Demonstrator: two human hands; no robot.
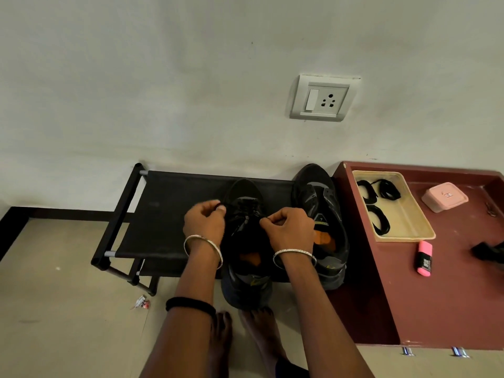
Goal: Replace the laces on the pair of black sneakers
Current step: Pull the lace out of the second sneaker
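Two black sneakers stand toes to the wall on a low black fabric rack (169,214). Over the left sneaker (245,241) both my hands work at the eyelets. My left hand (204,221) pinches a black lace end at the shoe's left side. My right hand (290,227) pinches the lace at the shoe's right side, fingers curled. The right sneaker (319,211) stands beside it, untouched, its orange insole showing. Coiled black laces (379,203) lie in a beige tray (409,236) on the maroon surface to the right.
A maroon cabinet top (450,296) holds a pink lidded box (444,197), a pink highlighter (424,258) and a dark object (488,252) at the right edge. A wall socket (323,98) is above. My bare feet (242,331) stand on the tiled floor near a scrap of wrapper (141,302).
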